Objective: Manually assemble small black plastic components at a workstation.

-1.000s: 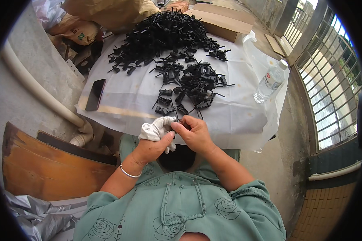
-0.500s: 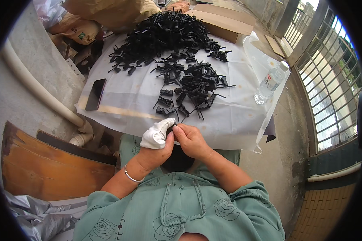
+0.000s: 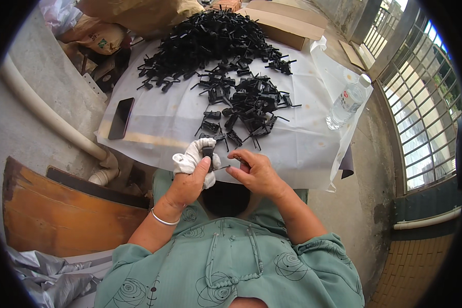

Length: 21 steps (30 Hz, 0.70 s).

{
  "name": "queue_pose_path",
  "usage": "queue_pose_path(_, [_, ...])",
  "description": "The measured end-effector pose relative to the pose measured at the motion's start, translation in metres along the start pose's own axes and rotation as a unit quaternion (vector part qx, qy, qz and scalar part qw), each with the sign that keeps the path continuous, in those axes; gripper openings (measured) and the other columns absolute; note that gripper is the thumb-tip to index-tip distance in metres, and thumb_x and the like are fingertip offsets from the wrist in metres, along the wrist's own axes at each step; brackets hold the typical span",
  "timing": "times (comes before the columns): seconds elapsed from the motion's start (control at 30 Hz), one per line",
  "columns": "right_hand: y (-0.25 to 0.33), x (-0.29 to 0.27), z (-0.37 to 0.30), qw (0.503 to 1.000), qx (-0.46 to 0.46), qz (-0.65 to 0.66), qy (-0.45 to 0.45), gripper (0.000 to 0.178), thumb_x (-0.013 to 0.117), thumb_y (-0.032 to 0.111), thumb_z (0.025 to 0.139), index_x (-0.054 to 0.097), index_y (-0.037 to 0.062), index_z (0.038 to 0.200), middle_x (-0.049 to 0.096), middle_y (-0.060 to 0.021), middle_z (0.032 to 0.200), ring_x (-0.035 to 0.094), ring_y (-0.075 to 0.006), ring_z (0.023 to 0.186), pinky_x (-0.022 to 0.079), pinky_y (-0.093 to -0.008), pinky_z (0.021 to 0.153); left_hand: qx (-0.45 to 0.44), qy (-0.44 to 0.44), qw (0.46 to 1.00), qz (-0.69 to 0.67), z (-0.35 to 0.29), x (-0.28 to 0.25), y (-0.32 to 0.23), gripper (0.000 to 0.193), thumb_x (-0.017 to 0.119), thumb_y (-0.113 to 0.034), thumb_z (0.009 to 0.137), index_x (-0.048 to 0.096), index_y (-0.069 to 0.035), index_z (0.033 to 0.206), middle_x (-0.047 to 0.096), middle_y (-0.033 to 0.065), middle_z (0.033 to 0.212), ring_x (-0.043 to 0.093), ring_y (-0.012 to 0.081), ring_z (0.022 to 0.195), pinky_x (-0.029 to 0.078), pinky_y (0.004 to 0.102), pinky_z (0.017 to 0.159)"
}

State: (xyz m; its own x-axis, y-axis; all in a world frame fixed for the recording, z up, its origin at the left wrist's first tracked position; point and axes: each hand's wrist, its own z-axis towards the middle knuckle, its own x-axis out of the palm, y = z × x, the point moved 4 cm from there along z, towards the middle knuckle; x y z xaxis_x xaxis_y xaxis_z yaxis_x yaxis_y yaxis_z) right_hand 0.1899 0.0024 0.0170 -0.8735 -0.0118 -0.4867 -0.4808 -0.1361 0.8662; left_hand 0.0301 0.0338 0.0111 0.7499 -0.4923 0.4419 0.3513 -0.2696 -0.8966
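My left hand [image 3: 191, 179], its fingers wrapped in a white cloth or glove [image 3: 186, 163], grips a small black plastic part [image 3: 208, 155] with the thumb pressed on it. A thin dark rod [image 3: 222, 167] sticks out from the part toward my right hand. My right hand [image 3: 256, 173] is curled just to the right, its thumb tip at the rod's end and its forefinger lifted off. Something small and dark sits within its bent fingers, too hidden to name. Beyond both hands, a loose group of similar black parts [image 3: 256, 105] with thin arms lies on the covered table [image 3: 161, 123].
A large heap of black parts [image 3: 205, 43] covers the table's far side, next to an open cardboard box [image 3: 287, 28]. A phone [image 3: 121, 118] lies at left, a clear water bottle [image 3: 348, 102] stands at right. Between my knees is a dark round shape [image 3: 226, 199].
My hands were together over the part and are now slightly apart. The left has turned the black part upright into view; the right has drawn to the right, its forefinger and thumb spread.
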Motion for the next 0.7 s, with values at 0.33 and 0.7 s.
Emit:
queue_pose_path(0.33, [0.002, 0.009, -0.005, 0.988, -0.015, 0.154, -0.017, 0.011, 0.064, 0.011, 0.082, 0.059, 0.0008, 0.080, 0.048, -0.0046, 0.060, 0.043, -0.0110, 0.053, 0.039, -0.0247, 0.051, 0.013, 0.066, 0.970, 0.233, -0.008, 0.019, 0.001, 0.031, 0.041, -0.007, 0.087, 0.040, -0.004, 0.118, 0.049, 0.0015, 0.090, 0.041, 0.0035, 0.066, 0.037, 0.0180, 0.056])
queue_pose_path(0.7, [0.011, 0.011, -0.001, 0.993, -0.070, 0.082, 0.051, 0.020, 0.053, 0.016, 0.088, 0.054, -0.0008, 0.078, 0.052, -0.0116, 0.062, 0.044, -0.0196, 0.054, 0.040, -0.0313, 0.053, 0.049, 0.042, 0.976, 0.208, -0.004, 0.013, 0.003, 0.028, 0.043, -0.007, 0.087, 0.041, -0.002, 0.114, 0.048, -0.0009, 0.084, 0.039, 0.0030, 0.063, 0.035, 0.0179, 0.054])
